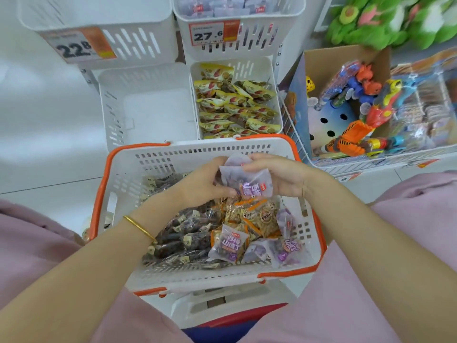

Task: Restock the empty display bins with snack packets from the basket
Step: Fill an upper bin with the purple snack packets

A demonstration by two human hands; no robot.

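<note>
A white basket with orange handles (116, 174) sits in front of me, holding dark brown packets, orange-striped packets and several purple snack packets (228, 243). Above its middle, my left hand (202, 185) and my right hand (277, 177) both grip a small bunch of purple packets (247, 181) between them. Beyond the basket, the lower left display bin (148, 107) is empty. The lower right bin (275, 82) is full of yellow packets (235, 105).
Two upper white bins carry price tags, 22.8 (74, 48) on the left and 27.6 (212, 33) on the right one, which holds purple packets. A wire rack with a cardboard box of toys (358, 102) stands to the right. Green plush toys (385, 18) sit above it.
</note>
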